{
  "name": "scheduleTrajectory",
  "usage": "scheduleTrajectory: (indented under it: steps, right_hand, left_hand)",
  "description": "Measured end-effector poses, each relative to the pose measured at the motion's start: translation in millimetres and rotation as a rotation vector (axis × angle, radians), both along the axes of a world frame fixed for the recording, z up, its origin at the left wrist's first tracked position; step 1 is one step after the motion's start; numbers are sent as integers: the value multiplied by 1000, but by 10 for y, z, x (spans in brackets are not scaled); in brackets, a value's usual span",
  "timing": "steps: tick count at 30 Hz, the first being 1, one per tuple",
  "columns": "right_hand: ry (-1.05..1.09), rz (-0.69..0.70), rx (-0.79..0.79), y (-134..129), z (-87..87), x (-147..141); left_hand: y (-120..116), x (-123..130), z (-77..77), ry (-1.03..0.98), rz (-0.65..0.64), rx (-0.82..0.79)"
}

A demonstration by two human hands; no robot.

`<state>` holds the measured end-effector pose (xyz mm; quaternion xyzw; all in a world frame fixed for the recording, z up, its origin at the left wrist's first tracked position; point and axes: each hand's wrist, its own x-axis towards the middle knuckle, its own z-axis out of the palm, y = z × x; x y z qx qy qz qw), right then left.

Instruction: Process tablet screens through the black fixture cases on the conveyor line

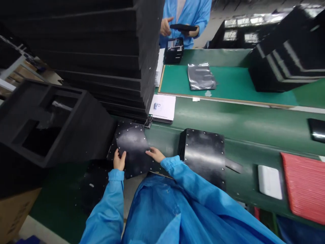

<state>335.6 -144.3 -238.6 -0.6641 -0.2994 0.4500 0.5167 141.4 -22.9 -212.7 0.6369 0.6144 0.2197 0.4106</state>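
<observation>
A flat black panel [135,149] with small light studs along its edges lies at the front edge of the bench, partly over other dark studded pieces. My left hand [120,160] grips its left edge, thumb on top and fingers along the side. At the opposite edge, my right hand [155,154] has thumb and fingers closed on the rim. To the right of my right hand stands a black studded box-like cover [204,156] with a dark strip [233,166] beside it.
Tall stacked black foam trays [101,57] rise at the left, behind a foam insert [76,132]. Printed sheets [164,106] lie ahead. A silvery bag [201,77], white block [269,182] and red bubble wrap [306,186] sit rightward. Across the bench a co-worker [188,20] holds a black object.
</observation>
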Motion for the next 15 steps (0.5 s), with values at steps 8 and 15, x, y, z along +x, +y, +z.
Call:
scheduleTrajectory:
  steps: [8, 15]
  right_hand:
    - [-144, -296, -49, -1316, 287, 468]
    - [-66, -577, -76, -2551, 321, 967]
  left_hand:
    - [-627, 732, -96, -215, -383, -129]
    - [-1348, 1929, 106, -402, -686, -370]
